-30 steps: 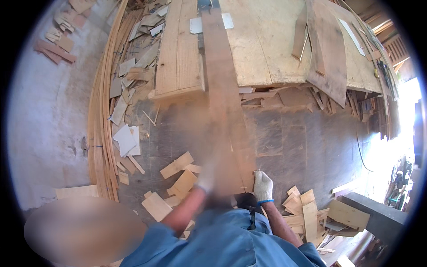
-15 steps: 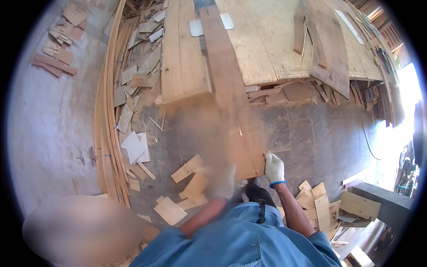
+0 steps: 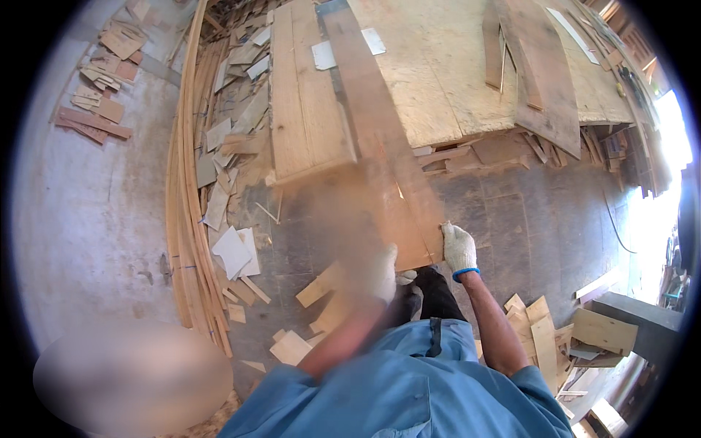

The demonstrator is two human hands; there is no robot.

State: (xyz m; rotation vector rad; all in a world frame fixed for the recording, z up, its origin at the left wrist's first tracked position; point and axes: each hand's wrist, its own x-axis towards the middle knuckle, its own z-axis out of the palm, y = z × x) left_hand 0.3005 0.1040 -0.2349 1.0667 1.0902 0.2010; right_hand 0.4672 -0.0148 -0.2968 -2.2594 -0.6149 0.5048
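Observation:
A long brown plywood board (image 3: 409,219) stretches from my body away over the worktable. Its near end is between my two hands, both in white knitted gloves. My right hand (image 3: 459,250), with a blue cuff at the wrist, is closed on the board's right edge near the corner. My left hand (image 3: 381,274) is at the left edge of the same end, its thumb side against the board; much of it is blurred. A split with a pale splinter runs along the board's near part. The far end lies over a small white sheet (image 3: 323,55) on the table.
The worktable (image 3: 423,95) carries a pale wooden panel (image 3: 307,109) at left and a dark plank (image 3: 544,80) at right. Long wood strips (image 3: 182,219) run along the left. Offcuts (image 3: 321,285) litter the floor near my feet, and more scraps (image 3: 544,336) lie by a grey beam (image 3: 635,317).
Both hands and the board's near end have shifted slightly away from my body. The whole view has moved a little to the right in the picture. My grip looks the same.

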